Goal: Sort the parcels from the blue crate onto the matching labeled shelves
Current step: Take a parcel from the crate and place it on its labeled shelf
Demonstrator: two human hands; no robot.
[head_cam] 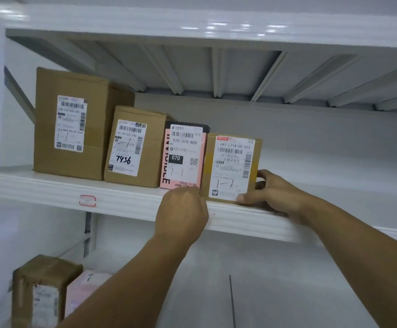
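Cardboard parcel (pixel 231 169), 2 hands (pixel 183 209) (pixel 275 192) gripping its lower corners, arms outstretched

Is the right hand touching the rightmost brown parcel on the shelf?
Touching. The head view shows the right hand gripping the rightmost brown parcel: thumb on its front, fingers round its right side.

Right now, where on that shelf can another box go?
Right of the small brown box the right hand grips, the shelf is bare. Left of it is crowded: pink parcel, medium box, large box side by side. The lower shelf is bare right of its corner parcels.
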